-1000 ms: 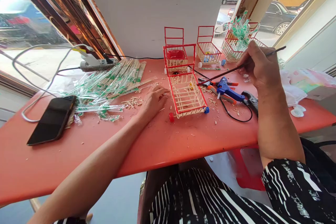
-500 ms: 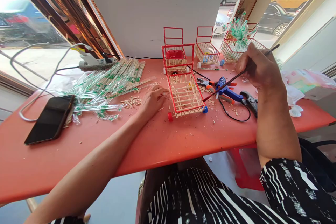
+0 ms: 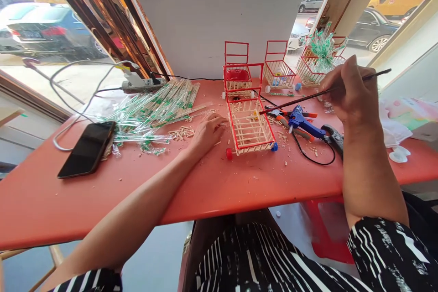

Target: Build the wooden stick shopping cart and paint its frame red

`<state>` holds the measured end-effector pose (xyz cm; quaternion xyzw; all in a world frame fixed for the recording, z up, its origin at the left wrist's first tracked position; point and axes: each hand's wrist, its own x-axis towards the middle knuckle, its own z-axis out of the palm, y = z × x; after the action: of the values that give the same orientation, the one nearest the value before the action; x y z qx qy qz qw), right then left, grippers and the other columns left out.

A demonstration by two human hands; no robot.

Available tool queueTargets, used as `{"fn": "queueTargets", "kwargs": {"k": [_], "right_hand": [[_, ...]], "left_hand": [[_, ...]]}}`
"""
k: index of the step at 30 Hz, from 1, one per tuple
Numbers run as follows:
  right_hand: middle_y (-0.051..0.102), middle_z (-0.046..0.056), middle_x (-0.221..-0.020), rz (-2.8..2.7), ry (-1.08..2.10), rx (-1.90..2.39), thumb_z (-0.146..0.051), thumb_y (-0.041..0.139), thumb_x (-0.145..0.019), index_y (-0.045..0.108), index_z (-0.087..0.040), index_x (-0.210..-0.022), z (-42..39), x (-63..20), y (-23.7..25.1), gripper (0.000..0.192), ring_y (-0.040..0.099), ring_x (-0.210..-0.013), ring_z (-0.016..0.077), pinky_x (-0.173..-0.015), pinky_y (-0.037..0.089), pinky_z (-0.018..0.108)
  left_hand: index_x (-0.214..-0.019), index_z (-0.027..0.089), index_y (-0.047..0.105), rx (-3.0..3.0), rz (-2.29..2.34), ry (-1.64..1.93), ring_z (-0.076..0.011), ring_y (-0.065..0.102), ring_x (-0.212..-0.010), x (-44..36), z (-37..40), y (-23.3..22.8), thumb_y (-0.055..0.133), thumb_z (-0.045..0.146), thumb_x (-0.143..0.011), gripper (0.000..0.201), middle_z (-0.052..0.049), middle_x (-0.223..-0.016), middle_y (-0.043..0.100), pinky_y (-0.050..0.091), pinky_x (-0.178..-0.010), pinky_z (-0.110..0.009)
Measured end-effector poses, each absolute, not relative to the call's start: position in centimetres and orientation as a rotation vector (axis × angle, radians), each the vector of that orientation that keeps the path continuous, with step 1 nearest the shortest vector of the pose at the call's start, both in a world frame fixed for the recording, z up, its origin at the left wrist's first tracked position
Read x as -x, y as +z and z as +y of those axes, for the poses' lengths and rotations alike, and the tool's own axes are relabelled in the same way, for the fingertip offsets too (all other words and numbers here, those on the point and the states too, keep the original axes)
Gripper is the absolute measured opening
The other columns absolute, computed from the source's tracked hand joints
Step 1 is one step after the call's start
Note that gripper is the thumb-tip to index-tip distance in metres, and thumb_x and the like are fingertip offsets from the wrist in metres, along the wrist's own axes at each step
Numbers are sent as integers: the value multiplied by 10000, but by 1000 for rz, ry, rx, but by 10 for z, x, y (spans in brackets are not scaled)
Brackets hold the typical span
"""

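Right hand (image 3: 352,93) is up over the counter (image 3: 212,182), fingers pinched closed on a thin dark brush (image 3: 310,96), gripped toward its far end, the tip reaching down to the right rim of the little stick cart (image 3: 249,125). That cart sits mid-counter, on its small red and blue wheels, red-painted rails along the top, pale stick slats for the basket. Left hand (image 3: 207,130) lies palm down just beside the cart's left side, fingers curled loosely, holding nothing; whether the fingertips actually touch the frame, I can't tell. The cart looks very light and brittle, glued slats that would snap under a squeeze, and it would likely roll on those wheels, so the sound place to steady it is the red top rail or the corner posts, lightly, not the slats. Behind it stand more carts (image 3: 278,69), one with a red piece inside. To the right of the cart lie a blue glue gun (image 3: 303,125) with its black cord and orange-handled pliers (image 3: 290,118). Left of the hand, a heap of wrapped chopsticks (image 3: 153,105), cut stick bits, a power strip (image 3: 142,84), and a black phone (image 3: 87,148) near the edge.
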<state>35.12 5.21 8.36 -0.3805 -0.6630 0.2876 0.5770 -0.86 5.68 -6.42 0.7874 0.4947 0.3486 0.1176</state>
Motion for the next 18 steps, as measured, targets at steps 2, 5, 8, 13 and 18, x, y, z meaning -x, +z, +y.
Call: {"fn": "queueTargets", "kwargs": {"k": [2, 5, 8, 13, 18], "right_hand": [[567, 16, -542, -1560, 731, 887, -826, 819, -831, 723, -221, -664, 51, -353, 85, 636, 509, -481, 109, -449, 314, 319], [586, 13, -593, -1595, 878, 904, -792, 917, -744, 749, -205, -716, 49, -350, 87, 611, 526, -523, 96, -461, 311, 284], [560, 2, -597, -1617, 930, 897, -770, 922, -758, 760, -184, -712, 48, -344, 85, 610, 495, -525, 75, -473, 297, 272], [592, 16, -613, -1624, 948, 930, -824, 898, -739, 772, -188, -705, 51, -331, 77, 649, 524, -555, 82, -479, 326, 263], [698, 55, -692, -1672, 885, 975, -930, 765, -777, 800, -236, -773, 52, -319, 69, 695, 639, -637, 155, -477, 416, 297]], "left_hand": [[-1168, 178, 844, -2299, 1436, 1019, -263, 705, -1110, 9, 57, -64, 555, 211, -961, 357, -121, -1204, 782, 560, -1068, -380], [-1154, 196, 837, -2291, 1434, 1006, -265, 705, -1109, 9, 58, -65, 565, 202, -950, 340, -113, -1204, 780, 561, -1075, -392], [-1259, 197, 805, -2269, 1452, 1022, -259, 713, -1058, 9, 59, -67, 583, 184, -928, 398, -105, -1205, 779, 570, -1064, -402], [-1389, 180, 725, -2183, 1493, 1084, -245, 713, -976, 5, 59, -68, 595, 210, -925, 482, -105, -1194, 769, 583, -986, -398], [-897, 220, 708, -2106, 1564, 1337, -235, 691, -995, 11, 54, -51, 510, 293, -1031, 249, -81, -1003, 756, 531, -972, -357]]}}
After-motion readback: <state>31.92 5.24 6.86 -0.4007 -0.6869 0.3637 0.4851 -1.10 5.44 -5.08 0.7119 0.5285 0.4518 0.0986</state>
